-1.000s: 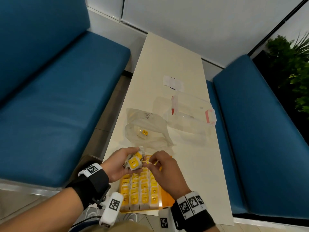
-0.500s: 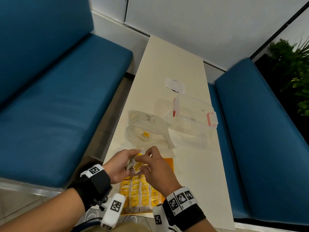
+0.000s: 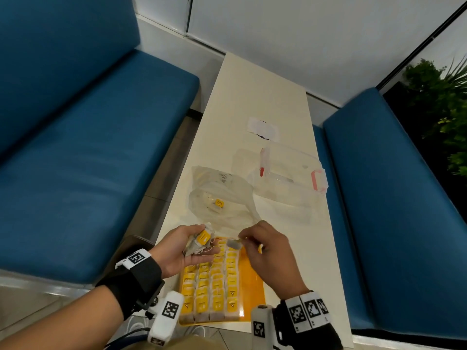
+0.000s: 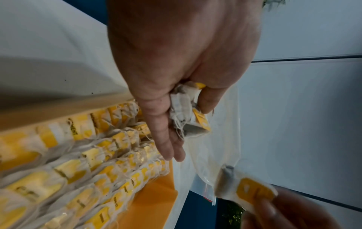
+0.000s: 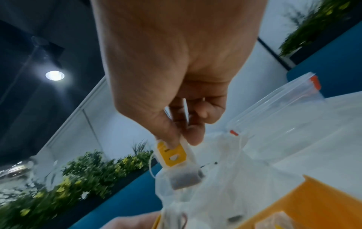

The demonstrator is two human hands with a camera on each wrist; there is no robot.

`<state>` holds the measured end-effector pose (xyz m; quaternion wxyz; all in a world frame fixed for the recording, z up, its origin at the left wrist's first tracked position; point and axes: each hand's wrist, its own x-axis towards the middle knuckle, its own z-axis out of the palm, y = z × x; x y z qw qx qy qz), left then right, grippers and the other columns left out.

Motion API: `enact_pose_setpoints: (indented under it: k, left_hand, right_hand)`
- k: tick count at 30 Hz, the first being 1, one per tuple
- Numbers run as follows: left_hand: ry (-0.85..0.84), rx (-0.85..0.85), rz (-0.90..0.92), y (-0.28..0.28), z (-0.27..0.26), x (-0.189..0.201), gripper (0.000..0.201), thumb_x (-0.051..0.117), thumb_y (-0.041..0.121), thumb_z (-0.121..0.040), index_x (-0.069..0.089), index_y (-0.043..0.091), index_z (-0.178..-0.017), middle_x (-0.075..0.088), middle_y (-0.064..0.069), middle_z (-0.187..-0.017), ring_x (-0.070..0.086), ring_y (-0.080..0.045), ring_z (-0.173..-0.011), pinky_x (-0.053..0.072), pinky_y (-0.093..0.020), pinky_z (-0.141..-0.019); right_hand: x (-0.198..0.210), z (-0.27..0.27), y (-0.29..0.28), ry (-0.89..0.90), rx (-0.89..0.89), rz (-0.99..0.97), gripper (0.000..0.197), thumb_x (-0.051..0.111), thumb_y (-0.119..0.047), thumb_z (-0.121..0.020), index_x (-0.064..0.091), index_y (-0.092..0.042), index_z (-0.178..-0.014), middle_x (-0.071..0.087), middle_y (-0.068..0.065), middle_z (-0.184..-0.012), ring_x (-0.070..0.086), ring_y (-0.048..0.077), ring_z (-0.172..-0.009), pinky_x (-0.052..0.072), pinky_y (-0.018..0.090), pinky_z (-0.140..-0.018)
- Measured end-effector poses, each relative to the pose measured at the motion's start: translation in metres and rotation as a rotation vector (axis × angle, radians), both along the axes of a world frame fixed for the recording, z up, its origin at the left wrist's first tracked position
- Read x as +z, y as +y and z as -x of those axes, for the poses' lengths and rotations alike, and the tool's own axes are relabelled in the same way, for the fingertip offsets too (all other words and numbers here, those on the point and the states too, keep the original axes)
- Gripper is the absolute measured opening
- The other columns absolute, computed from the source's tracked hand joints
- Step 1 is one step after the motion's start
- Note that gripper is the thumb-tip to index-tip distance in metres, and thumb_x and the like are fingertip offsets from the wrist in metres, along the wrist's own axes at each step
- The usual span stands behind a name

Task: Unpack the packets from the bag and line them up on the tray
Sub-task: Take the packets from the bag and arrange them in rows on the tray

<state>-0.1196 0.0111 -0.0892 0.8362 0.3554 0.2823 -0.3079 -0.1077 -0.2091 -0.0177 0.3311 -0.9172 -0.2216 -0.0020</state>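
My left hand (image 3: 187, 245) (image 4: 182, 117) holds a small bunch of tea packets (image 3: 201, 242) (image 4: 190, 113) with yellow tags, just above the far left corner of the orange tray (image 3: 252, 276) (image 4: 154, 193). Thumb and fingers of my right hand (image 3: 255, 242) (image 5: 184, 134) pinch a single tea packet (image 3: 233, 244) (image 5: 180, 167) (image 4: 243, 187) over the tray's far edge. Several rows of packets (image 3: 212, 281) (image 4: 82, 173) lie lined up on the tray's left part. Beyond the hands, the clear plastic bag (image 3: 222, 195) (image 5: 225, 178) lies on the table with a packet (image 3: 217, 204) inside.
A clear lidded box with red clips (image 3: 290, 173) (image 5: 284, 111) stands right of the bag. A white paper slip (image 3: 262, 128) lies farther back on the narrow cream table (image 3: 252, 97). Blue benches (image 3: 88, 160) flank both sides. The tray's right strip is bare.
The right hand has pulled one packet away from the bunch in the left hand and moved it right. The left hand has opened a little around the rest.
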Motion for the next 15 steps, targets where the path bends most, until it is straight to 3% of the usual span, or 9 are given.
enact_pose_setpoints:
  k: [2, 4, 10, 15]
  left_hand:
    - [0.008, 0.007, 0.004, 0.001, 0.0, 0.0, 0.042, 0.051, 0.028, -0.105, 0.062, -0.006, -0.127, 0.072, -0.026, -0.118, 0.073, -0.038, -0.105, 0.062, -0.047, -0.085]
    - [0.014, 0.009, -0.001, 0.001, 0.0, 0.0, 0.042, 0.051, 0.028, -0.105, 0.063, -0.006, -0.127, 0.072, -0.026, -0.118, 0.074, -0.037, -0.103, 0.064, -0.045, -0.079]
    - [0.002, 0.002, -0.028, 0.0, 0.0, 0.001, 0.041, 0.051, 0.028, -0.106, 0.064, -0.005, -0.125, 0.074, -0.024, -0.114, 0.074, -0.037, -0.103, 0.065, -0.043, -0.076]
    - [-0.016, -0.001, -0.039, 0.0, 0.002, 0.001, 0.037, 0.05, 0.027, -0.106, 0.064, -0.004, -0.123, 0.075, -0.023, -0.108, 0.074, -0.037, -0.102, 0.065, -0.042, -0.074]
  right_hand:
    - [-0.004, -0.005, -0.013, 0.089, -0.073, 0.092, 0.015, 0.065, -0.015, -0.083, 0.073, -0.027, -0.087, 0.065, -0.01, -0.085, 0.061, 0.008, -0.075, 0.054, 0.033, -0.071]
    - [-0.012, -0.007, -0.025, 0.174, -0.136, 0.24, 0.014, 0.065, -0.018, -0.084, 0.074, -0.029, -0.088, 0.067, -0.011, -0.089, 0.062, 0.008, -0.076, 0.054, 0.037, -0.074]
    - [-0.041, -0.017, -0.044, 0.274, -0.171, 0.447, 0.015, 0.059, -0.022, -0.09, 0.072, -0.03, -0.091, 0.065, -0.013, -0.096, 0.059, 0.009, -0.087, 0.053, 0.032, -0.079]
    - [-0.065, -0.028, -0.046, 0.249, -0.141, 0.481, 0.009, 0.061, -0.021, -0.091, 0.07, -0.022, -0.093, 0.055, -0.007, -0.102, 0.059, 0.014, -0.086, 0.051, 0.028, -0.073]
